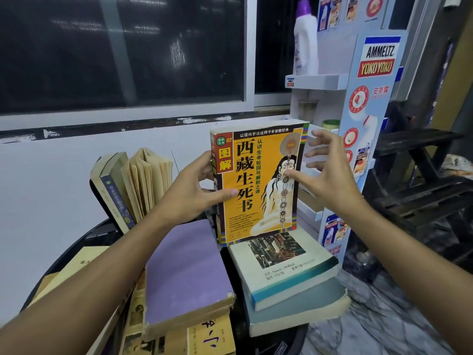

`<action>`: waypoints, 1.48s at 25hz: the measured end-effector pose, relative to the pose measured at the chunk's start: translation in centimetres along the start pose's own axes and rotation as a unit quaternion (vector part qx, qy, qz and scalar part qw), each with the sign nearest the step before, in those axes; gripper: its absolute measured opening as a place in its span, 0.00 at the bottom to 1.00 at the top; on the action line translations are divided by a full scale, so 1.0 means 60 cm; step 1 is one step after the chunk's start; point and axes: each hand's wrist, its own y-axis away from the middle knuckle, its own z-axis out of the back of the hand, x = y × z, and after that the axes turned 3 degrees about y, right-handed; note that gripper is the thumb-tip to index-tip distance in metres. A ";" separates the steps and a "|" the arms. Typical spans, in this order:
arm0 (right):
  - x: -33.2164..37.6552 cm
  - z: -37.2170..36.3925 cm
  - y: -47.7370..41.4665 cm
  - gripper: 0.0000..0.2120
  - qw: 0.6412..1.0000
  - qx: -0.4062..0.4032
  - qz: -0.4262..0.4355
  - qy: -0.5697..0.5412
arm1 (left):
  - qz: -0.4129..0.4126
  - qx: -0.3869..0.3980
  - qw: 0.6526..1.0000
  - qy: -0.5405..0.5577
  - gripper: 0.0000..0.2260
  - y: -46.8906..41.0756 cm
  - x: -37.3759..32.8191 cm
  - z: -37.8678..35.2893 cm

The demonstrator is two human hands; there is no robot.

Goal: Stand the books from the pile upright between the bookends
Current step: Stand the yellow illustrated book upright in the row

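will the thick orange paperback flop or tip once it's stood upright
Probably stiff: the thick orange paperback book looks flat with only the left hand gripping its spine. Likely heavy, given its thickness, which should also resist tipping.

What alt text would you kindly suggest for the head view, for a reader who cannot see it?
A left hand holds an orange book upright by its spine edge, with the open right hand spread at its other edge. Below lie flat books, one a purple book; standing books are at the left.

bookend [101, 201] mostly hidden by leaning books [133, 180], bottom booklets [210, 339] cut off
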 end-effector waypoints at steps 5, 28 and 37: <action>0.024 -0.025 0.016 0.21 0.991 -0.043 0.097 0.087 | 0.003 0.018 1.000 0.022 0.24 0.006 0.002 -0.001; 0.169 0.032 0.046 0.28 0.991 0.096 0.034 0.091 | -0.052 -0.024 0.994 -0.093 0.49 0.042 -0.020 -0.133; 0.184 0.011 0.051 0.16 0.985 -0.004 0.028 0.169 | -0.051 0.005 0.992 -0.112 0.47 0.045 -0.022 -0.122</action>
